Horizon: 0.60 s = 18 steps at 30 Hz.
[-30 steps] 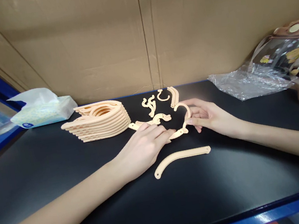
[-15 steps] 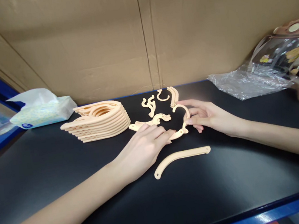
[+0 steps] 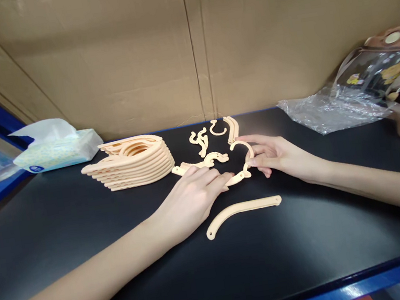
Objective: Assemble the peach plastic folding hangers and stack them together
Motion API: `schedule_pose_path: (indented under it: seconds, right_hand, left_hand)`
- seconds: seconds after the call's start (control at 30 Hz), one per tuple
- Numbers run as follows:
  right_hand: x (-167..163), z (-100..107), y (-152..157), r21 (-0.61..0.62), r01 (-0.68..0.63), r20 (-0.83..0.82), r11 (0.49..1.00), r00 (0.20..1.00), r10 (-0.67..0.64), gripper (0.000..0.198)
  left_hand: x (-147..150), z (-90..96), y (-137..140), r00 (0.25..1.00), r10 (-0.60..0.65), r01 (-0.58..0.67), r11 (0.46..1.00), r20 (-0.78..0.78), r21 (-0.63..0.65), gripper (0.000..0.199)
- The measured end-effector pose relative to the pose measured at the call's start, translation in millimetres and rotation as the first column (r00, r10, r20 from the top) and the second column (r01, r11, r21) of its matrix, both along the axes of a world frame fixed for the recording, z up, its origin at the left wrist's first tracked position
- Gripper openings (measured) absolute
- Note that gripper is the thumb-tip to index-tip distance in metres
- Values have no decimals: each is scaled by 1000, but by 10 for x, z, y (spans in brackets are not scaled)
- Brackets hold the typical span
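Note:
My right hand (image 3: pixel 274 155) pinches a cream plastic hanger hook (image 3: pixel 248 149) between thumb and fingers. At its lower end the hook meets a hanger arm (image 3: pixel 235 180), whose other end runs under the fingers of my left hand (image 3: pixel 195 196), closed on it. Whether the two pieces are fastened cannot be seen. In front of my hands a single curved hanger arm (image 3: pixel 242 208) lies on the black table (image 3: pixel 275 254). Just beyond my left hand are more hanger pieces (image 3: pixel 216 157), partly covered by its fingers.
At left stands a stack of folded hangers (image 3: pixel 134 165) beside a tissue pack (image 3: pixel 60 148). Loose hooks (image 3: pixel 201 142) and arms (image 3: pixel 232 129) lie toward the back. A clear plastic bag (image 3: pixel 336 107) and a transparent bottle (image 3: pixel 371 66) are at right. Cardboard (image 3: pixel 114 57) rises behind.
Almost nothing differs. Both hands keep their grip, and the hook with its arm has shifted only very slightly.

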State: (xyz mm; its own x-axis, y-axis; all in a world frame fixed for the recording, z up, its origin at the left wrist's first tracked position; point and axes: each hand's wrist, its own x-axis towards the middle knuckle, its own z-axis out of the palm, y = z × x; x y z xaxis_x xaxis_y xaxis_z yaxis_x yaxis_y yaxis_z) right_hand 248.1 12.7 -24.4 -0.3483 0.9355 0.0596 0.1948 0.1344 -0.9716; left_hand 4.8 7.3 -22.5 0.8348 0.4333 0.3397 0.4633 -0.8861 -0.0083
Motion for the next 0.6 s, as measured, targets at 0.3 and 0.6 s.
schedule_pose_path:
  seconds: [0.3,0.6]
  right_hand:
    - [-6,-8,8,1,1,0,1000,1000,-1,60]
    - [-32,32,-24,-16,-8,19,1000,1000,8,60]
  left_hand:
    - [6,4,4,1000,-15,15,1000,13,7,28]
    - [14,11,-9,1000,7,-7,1000,-7,-10,29]
